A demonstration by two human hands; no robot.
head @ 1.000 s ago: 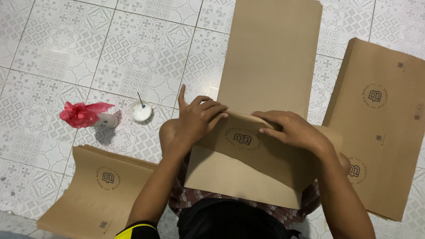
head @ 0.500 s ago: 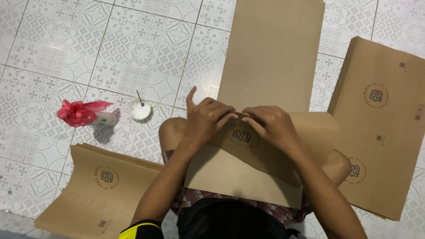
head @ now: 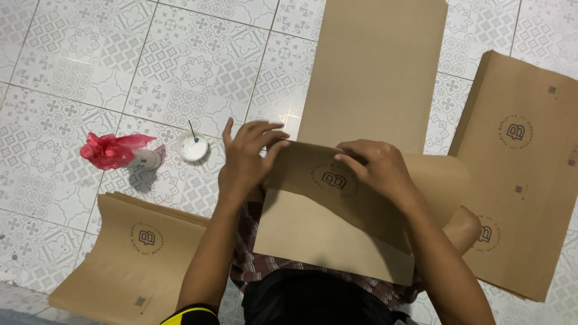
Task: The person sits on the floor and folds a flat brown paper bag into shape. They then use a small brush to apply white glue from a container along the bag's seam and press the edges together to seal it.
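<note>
Both hands press flat on the folded flap of a long brown paper sheet: left hand at the flap's left corner, right hand near its middle. The sheet lies across the lap, its long axis running away over the patterned white tile floor.

Even, fairly bright overhead light fills the scene, with a small white glare patch on the glossy patterned white floor tiles. Shadows are soft and short, one lying below the crumpled red plastic bag. Focus is sharp throughout; tile lines bow slightly towards the frame edges
</note>
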